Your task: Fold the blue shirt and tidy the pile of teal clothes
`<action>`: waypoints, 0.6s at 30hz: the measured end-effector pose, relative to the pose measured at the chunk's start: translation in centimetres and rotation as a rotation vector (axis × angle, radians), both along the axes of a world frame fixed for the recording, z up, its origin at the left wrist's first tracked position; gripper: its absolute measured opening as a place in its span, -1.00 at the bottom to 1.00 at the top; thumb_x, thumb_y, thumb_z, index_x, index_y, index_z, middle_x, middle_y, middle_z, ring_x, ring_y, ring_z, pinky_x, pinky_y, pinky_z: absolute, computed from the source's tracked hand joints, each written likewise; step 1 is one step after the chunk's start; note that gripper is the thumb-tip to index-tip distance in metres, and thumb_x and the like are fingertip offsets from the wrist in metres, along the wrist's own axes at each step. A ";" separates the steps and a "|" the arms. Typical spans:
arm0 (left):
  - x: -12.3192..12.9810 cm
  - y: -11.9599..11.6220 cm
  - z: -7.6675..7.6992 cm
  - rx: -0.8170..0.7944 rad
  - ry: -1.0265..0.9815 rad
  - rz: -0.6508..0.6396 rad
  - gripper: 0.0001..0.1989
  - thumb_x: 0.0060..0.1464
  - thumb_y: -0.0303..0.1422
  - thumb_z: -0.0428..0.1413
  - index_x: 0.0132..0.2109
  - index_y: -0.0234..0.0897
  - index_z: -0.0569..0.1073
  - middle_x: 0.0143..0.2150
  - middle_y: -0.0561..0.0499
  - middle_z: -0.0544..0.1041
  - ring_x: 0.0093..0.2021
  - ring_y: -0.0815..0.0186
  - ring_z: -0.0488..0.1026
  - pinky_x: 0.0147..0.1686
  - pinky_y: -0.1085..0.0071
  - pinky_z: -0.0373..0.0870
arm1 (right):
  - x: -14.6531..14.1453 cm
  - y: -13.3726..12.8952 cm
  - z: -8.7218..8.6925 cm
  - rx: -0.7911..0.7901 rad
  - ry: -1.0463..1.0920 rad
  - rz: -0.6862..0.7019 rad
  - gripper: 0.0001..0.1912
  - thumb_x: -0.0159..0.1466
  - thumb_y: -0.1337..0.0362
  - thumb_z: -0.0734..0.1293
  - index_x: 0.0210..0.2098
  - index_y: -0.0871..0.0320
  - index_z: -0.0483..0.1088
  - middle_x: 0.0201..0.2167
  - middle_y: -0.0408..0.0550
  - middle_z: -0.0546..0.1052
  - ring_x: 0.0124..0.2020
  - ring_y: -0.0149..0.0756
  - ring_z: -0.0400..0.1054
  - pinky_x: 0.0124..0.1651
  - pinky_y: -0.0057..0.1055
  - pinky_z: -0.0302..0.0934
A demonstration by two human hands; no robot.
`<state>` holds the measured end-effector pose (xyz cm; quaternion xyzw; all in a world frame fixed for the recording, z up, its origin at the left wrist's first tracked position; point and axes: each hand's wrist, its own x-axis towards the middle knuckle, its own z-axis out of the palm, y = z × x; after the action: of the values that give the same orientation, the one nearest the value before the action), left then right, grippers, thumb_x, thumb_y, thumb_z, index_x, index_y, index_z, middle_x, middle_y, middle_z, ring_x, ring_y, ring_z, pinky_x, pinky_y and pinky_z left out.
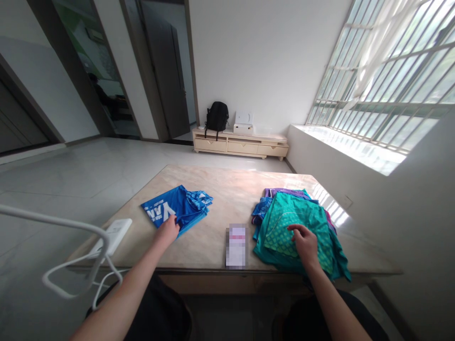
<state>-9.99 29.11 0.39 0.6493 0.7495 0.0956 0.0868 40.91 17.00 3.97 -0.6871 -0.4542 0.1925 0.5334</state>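
A folded blue shirt (179,203) with white lettering lies on the left of the marble-patterned table. My left hand (169,233) is closed at its near edge, fingers pressed together on the cloth. On the right is a pile of garments, with a green patterned shirt (284,215) on top. Over that shirt is my right hand (305,244), its index finger stretched out to the left, apart from the thumb. The other right fingers are curled and partly hidden. Purple cloth (275,192) and blue patterned cloth (261,208) stick out from under the green shirt.
A phone (237,246) with a blurred screen lies between the garments at the front of the table (227,189). At the left edge are a white power strip (115,237) and a white cable (64,220). A black backpack (217,116) sits on a low cabinet (241,146) by the wall.
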 end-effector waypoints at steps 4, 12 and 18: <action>0.1 -0.3 -0.2 -0.039 0.030 -0.065 -0.68 0.28 -0.28 0.19 0.12 -0.29 0.46 0.12 -0.12 0.52 0.07 0.11 0.51 0.04 0.05 0.50 | -0.1 0.0 0.1 0.002 -0.002 -0.002 -0.68 0.13 0.17 0.25 -0.33 0.20 0.59 -0.53 -0.03 0.58 -0.59 -0.27 0.35 -0.54 -0.40 0.08; -0.1 -0.3 -0.6 -0.095 0.043 -0.140 -0.76 0.27 -0.30 0.21 0.02 -0.29 0.51 0.06 -0.09 0.55 0.01 0.16 0.54 -0.01 0.11 0.53 | -0.1 0.0 0.2 0.005 -0.003 -0.003 -0.67 0.12 0.16 0.26 -0.34 0.21 0.59 -0.56 -0.04 0.56 -0.60 -0.27 0.33 -0.55 -0.41 0.08; -0.1 0.2 -0.7 -0.104 0.043 -0.131 -0.78 0.28 -0.30 0.19 0.02 -0.29 0.51 0.06 -0.09 0.55 0.01 0.16 0.54 -0.01 0.12 0.53 | -0.1 -0.1 0.2 -0.001 -0.006 -0.002 -0.68 0.13 0.17 0.25 -0.33 0.21 0.58 -0.55 -0.04 0.56 -0.61 -0.30 0.30 -0.55 -0.41 0.08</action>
<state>-10.08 29.34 -0.35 0.6934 0.7111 0.0366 0.1105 40.79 16.90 4.15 -0.6884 -0.4548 0.1901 0.5321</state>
